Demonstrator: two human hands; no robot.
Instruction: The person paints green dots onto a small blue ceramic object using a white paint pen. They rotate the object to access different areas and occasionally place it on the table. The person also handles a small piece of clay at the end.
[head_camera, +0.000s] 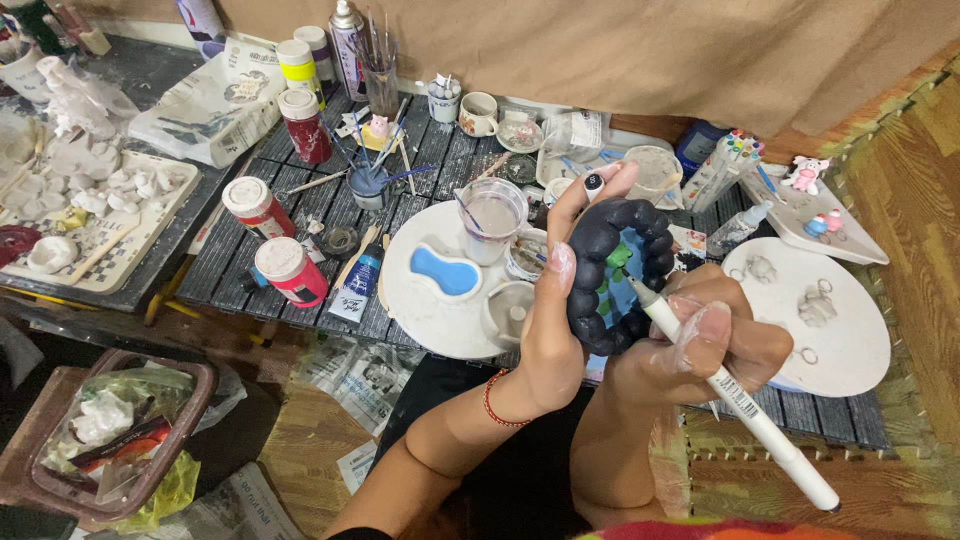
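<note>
While our left hand (553, 310) grips the bumpy black clay wreath (612, 272), our right hand (712, 338) pinches a smooth white pen (745, 410), tip inside it, just right of the round white palette (420, 300).

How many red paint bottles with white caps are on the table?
3: one standing at the back by the yellow bottle, one further forward, and one lying on its side nearest the front. Clutter may hide others.
</note>
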